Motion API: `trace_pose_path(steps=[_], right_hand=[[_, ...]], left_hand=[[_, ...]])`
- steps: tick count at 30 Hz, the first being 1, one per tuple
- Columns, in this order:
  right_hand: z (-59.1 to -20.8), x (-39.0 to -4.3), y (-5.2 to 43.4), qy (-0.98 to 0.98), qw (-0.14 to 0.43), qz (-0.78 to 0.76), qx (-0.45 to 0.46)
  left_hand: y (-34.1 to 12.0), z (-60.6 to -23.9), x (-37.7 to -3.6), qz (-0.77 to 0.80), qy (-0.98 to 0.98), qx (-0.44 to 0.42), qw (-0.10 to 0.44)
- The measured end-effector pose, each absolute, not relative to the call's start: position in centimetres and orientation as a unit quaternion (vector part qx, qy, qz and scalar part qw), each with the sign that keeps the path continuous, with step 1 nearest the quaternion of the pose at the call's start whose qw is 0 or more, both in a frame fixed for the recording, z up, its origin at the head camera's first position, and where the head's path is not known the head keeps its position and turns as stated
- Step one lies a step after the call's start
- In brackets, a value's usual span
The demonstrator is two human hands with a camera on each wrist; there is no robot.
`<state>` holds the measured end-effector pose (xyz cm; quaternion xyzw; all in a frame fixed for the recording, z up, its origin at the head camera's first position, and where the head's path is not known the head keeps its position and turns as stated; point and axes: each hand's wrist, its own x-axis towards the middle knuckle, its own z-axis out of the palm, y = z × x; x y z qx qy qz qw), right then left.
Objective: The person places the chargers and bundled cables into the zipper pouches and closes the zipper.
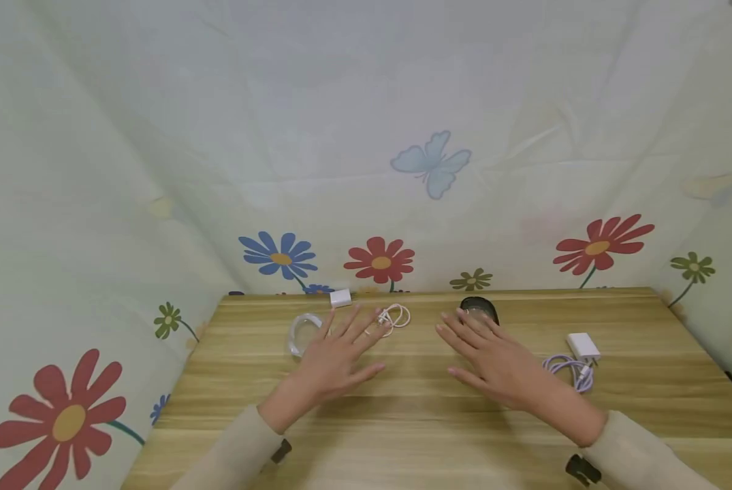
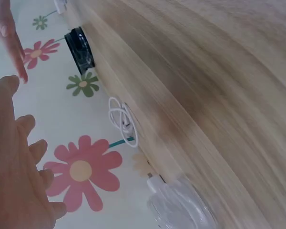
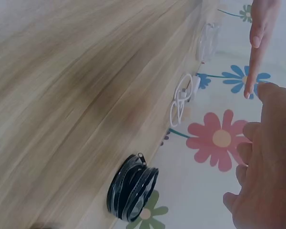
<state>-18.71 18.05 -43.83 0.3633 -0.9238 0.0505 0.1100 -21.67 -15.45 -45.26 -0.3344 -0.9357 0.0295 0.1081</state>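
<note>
Wooden table (image 1: 415, 422): your left hand (image 1: 335, 357) and right hand (image 1: 494, 361) hover flat, fingers spread, gripping nothing; black round case (image 1: 479, 309) probably just beyond right fingertips.

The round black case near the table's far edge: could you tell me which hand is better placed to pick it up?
Probably the right hand: its fingertips reach almost to the round black case, directly beyond them. The left hand lies further left, nearer the white coiled cable and the clear pouch.

Left hand (image 2: 16, 162) at frame's left, fingers straight. Wooden table (image 2: 214, 90) fills right. White coiled cable (image 2: 123, 119), black round case (image 2: 80, 50), clear pouch (image 2: 181, 205) along far edge.
</note>
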Motion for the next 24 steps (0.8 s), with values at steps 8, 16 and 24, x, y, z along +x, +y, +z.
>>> trace_pose_path(steps=[8,16,24], right_hand=[[-43.7,-19.1,16.5,-0.908,0.132,0.050,0.394],[-44.0,-19.4,15.8,-0.905,0.115,0.031,0.409],[-44.3,-19.7,15.1,-0.896,0.117,0.007,0.428]], left_hand=[[-17.7,-45.6,-21.4,0.030,-0.946,-0.302,0.110],[-20.0,-46.0,-21.2,0.010,-0.958,-0.270,0.097],[-22.3,-46.4,-20.9,0.001,-0.964,-0.247,0.098]])
